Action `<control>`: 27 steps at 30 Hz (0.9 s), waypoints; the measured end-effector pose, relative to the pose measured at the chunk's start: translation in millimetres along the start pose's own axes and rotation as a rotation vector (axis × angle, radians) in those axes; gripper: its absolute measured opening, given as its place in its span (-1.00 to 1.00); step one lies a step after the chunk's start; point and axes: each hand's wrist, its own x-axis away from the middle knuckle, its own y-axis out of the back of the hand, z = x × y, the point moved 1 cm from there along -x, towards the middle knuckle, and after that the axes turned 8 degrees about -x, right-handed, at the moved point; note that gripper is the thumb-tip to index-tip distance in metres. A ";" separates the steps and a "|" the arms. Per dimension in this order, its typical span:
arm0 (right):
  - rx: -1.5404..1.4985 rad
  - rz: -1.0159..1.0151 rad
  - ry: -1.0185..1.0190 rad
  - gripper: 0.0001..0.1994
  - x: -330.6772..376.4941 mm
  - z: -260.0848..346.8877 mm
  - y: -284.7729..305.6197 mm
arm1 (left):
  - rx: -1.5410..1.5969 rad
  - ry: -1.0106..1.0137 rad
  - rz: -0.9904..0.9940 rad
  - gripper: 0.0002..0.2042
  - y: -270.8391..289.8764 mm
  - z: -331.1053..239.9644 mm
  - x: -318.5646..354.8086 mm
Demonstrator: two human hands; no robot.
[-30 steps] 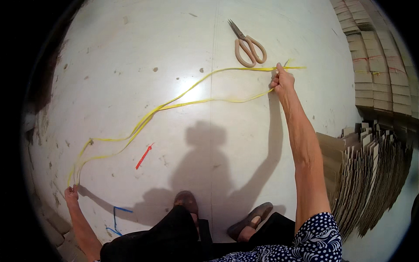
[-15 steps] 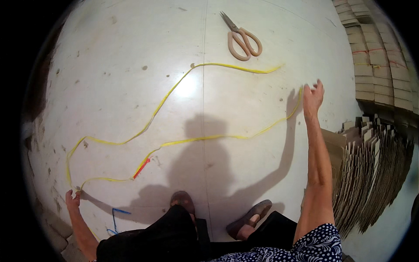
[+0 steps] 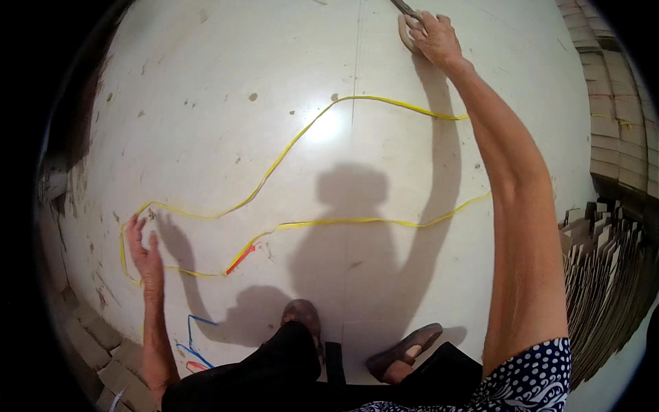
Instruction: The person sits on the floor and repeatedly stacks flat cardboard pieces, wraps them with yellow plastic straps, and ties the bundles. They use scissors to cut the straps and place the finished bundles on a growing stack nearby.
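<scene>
At the far end of the floor, my right hand (image 3: 439, 40) has its fingers on the scissors (image 3: 405, 36), which have pinkish-tan looped handles. One handle is partly covered by the fingers, and the dark blades run past the upper edge. My left hand (image 3: 145, 254) hovers over or rests by the left bend of a long yellow strap (image 3: 288, 147), fingers and thumb apart, gripping nothing. From that bend the strap runs in two wavy lengths to the right, where my right forearm hides its ends. A short red strip (image 3: 240, 259) lies against the lower length.
Blue strips (image 3: 194, 336) and a red loop (image 3: 199, 366) lie near my left leg. Upright flat cardboard pieces (image 3: 597, 275) are packed at the right, with bundled cardboard stacks (image 3: 611, 144) behind. More cardboard (image 3: 103, 336) sits at the lower left. My feet stand on the pale floor (image 3: 412, 275).
My right hand has left the strap's right end and reached forward onto the scissors. My left hand has moved forward along the strap's left bend. The view has shifted somewhat.
</scene>
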 end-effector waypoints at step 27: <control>0.386 0.090 -0.836 -0.06 683.7 -59.4 380.4 | -0.405 -0.887 -0.026 -0.33 -98.2 -275.4 -25.2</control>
